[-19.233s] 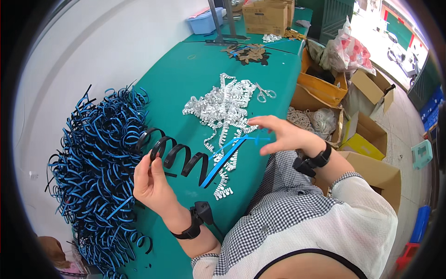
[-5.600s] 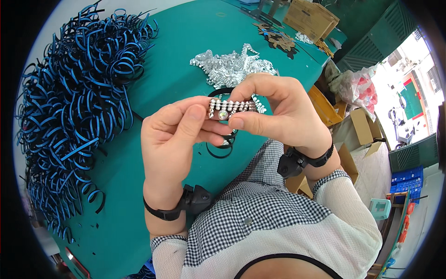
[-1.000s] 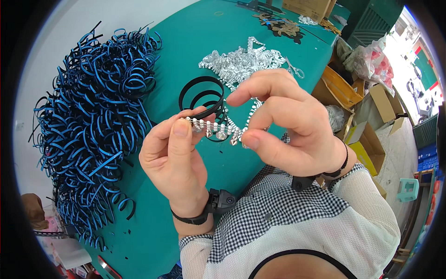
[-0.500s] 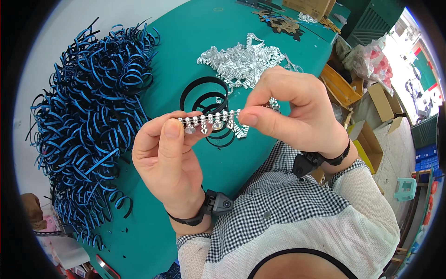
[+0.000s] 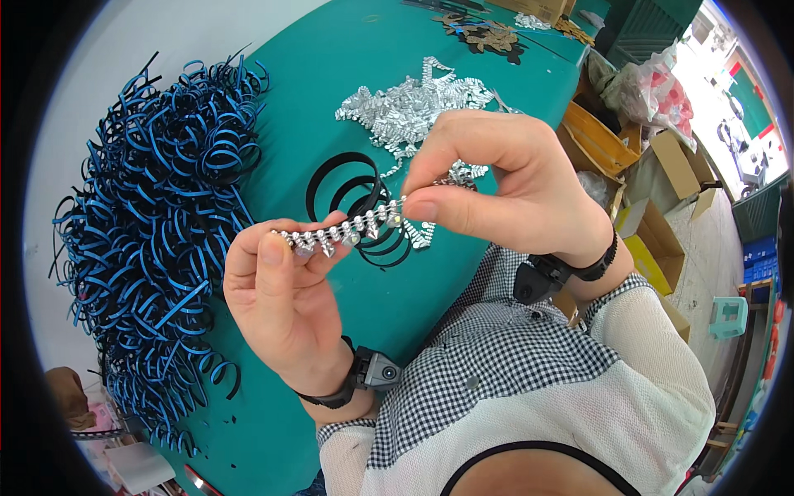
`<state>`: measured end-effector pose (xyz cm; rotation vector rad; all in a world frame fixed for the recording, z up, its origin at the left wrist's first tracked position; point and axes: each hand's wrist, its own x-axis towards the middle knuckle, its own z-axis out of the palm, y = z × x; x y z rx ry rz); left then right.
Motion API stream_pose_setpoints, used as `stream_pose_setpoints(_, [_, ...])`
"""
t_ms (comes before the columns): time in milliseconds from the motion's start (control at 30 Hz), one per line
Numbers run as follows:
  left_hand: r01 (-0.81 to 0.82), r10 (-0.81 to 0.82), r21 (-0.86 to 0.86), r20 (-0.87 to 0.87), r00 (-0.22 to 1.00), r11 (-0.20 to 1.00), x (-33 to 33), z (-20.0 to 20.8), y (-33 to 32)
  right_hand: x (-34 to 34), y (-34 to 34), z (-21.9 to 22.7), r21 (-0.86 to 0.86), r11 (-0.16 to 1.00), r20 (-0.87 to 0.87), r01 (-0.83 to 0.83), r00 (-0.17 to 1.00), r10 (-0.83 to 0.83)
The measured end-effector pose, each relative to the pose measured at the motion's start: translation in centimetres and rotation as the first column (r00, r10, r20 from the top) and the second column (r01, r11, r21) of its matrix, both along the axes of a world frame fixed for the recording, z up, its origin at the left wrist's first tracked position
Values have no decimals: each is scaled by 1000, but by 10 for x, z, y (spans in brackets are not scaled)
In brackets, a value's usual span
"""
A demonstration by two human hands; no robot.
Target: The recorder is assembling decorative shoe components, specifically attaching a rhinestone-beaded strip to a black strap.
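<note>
A silver rhinestone strip [image 5: 351, 231] with small hanging drops stretches between both hands, above the green table [image 5: 331, 83]. My left hand [image 5: 285, 306] pinches its left end between thumb and fingers. My right hand [image 5: 504, 186] grips its right end with thumb and forefinger. Under the strip lie black coiled headbands [image 5: 347, 186] on the table. A pile of silver rhinestone trims [image 5: 409, 107] sits just beyond my right hand.
A big heap of blue and black headbands [image 5: 157, 240] covers the table's left side. Dark ornament pieces [image 5: 484, 33] lie at the far end. Open cardboard boxes [image 5: 653, 198] and plastic bags [image 5: 653, 83] stand on the floor to the right.
Both hands have kept hold of the strip. It sits a little lower and slopes down to the left, and the view has shifted slightly.
</note>
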<state>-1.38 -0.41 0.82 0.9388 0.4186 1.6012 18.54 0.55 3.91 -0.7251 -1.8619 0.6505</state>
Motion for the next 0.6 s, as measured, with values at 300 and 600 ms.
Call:
stream_pose_setpoints(300, [147, -146, -22, 48, 988, 989, -5, -5, 3, 5, 4, -1, 72, 997, 9, 2, 1000, -2])
stream_pose_setpoints(600, [213, -184, -114, 224, 957, 970, -2, -8, 5, 6, 0, -2, 16, 1000, -34, 1, 999, 0])
